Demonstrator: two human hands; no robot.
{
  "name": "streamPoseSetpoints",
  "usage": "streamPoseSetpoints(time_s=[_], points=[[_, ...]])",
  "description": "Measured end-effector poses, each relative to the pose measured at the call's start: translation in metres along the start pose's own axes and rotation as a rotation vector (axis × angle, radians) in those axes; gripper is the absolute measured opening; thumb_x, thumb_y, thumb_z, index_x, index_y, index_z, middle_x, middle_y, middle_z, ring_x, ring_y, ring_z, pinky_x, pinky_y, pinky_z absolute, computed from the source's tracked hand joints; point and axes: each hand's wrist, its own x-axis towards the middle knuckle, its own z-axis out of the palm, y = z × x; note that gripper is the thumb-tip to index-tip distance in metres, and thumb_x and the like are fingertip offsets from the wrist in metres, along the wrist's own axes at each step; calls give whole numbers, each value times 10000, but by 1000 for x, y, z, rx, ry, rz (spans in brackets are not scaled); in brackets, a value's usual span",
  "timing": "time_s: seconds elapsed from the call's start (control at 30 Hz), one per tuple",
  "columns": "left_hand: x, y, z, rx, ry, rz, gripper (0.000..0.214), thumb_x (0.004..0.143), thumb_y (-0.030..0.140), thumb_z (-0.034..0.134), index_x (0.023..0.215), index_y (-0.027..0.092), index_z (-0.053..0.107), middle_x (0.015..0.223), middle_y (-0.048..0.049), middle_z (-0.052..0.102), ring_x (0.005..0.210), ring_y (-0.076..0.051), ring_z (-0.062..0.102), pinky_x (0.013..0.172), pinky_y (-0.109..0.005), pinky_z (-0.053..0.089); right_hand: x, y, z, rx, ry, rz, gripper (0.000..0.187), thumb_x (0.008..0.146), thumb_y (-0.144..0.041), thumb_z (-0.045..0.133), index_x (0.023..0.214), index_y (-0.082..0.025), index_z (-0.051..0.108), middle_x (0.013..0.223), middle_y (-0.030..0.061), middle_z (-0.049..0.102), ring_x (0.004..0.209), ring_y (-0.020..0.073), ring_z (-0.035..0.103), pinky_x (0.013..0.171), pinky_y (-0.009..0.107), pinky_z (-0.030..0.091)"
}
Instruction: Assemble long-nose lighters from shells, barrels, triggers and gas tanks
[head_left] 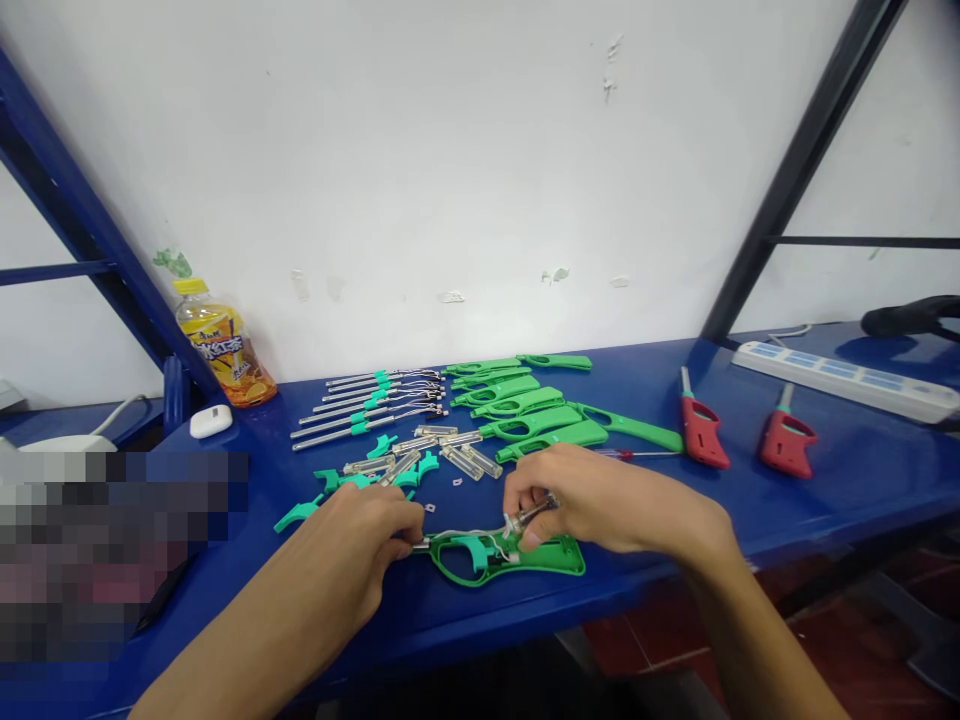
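A green lighter half-shell (566, 562) lies hollow side up near the table's front edge. In it sit a teal trigger (475, 552) and thin wires or tubing. My left hand (375, 535) is closed round the metal tube (421, 546) at the shell's left end; the fingers hide most of the tube. Pinched between my right thumb and fingers is a clear fuel tank (538, 510), tilted just above the shell's handle part. Beyond my hands lie loose clear fuel tanks (469, 462) and teal triggers (298, 515).
Several metal lighter tubes (352, 430) with wires lie beside green half-shells (536, 425). A screwdriver (619, 455) and two red lighters (703, 435) (787, 445) are right. A drink bottle (229, 350), white case (211, 421) and power strip (847, 380) stand farther out.
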Motion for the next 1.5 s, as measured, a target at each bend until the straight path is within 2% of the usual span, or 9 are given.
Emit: streamPoseSetpoints(time_s=[0.07,0.27,0.6,0.73,0.83,1.03,1.27,1.33,1.5], points=[[4,-1,2,42,-1,9,266,889,90,531,758,248,701,827,-19,757,770,-237,694,716,-333,376,1,1,0,-2,-1,-6,179,873,-264,923,1002,-233,802,1018,6,767,947,205,663,738,272,430],[9,0,2,83,16,25,247,915,103,515,756,228,657,836,-37,742,763,-229,671,711,-329,384,3,4,1,-14,18,-12,156,886,-216,903,1002,-226,799,1024,14,767,953,212,663,761,276,425],[12,-3,-4,43,-17,1,223,909,101,544,805,232,692,872,-27,739,879,-234,696,783,-315,449,8,7,1,7,21,8,161,868,-221,906,992,-225,803,986,11,753,910,201,660,712,258,419],[15,4,-10,-14,-58,-34,255,973,121,503,835,221,692,889,-35,746,838,-229,692,751,-317,460,8,6,1,4,34,21,156,867,-213,911,981,-220,804,950,4,740,892,195,650,706,259,411],[14,5,-12,-59,-73,-69,244,971,122,512,825,213,684,888,-43,744,846,-242,685,755,-332,461,9,6,1,11,32,24,162,857,-212,920,971,-219,805,955,1,745,885,190,651,695,254,409],[12,-6,-7,-162,-10,-2,239,986,130,521,880,224,715,921,-27,755,884,-231,689,811,-337,479,9,7,1,29,33,20,147,867,-190,903,974,-219,806,960,-3,752,872,182,658,690,251,413],[14,1,-5,-29,-95,-110,244,991,91,550,897,190,752,946,-55,747,910,-245,698,812,-350,489,11,9,1,32,29,23,155,857,-223,905,977,-225,806,959,0,753,864,185,656,685,255,416],[12,4,-6,-10,-100,-101,249,1014,100,549,923,193,762,966,-53,742,921,-247,698,827,-359,494,11,10,1,33,28,21,152,860,-231,902,978,-226,806,955,0,754,859,186,658,682,257,416],[12,20,-10,104,-91,-114,238,1081,232,581,939,196,768,986,-66,724,942,-284,705,847,-405,509,10,12,1,30,36,14,158,857,-238,907,979,-233,806,957,-1,756,866,191,657,690,260,419]])
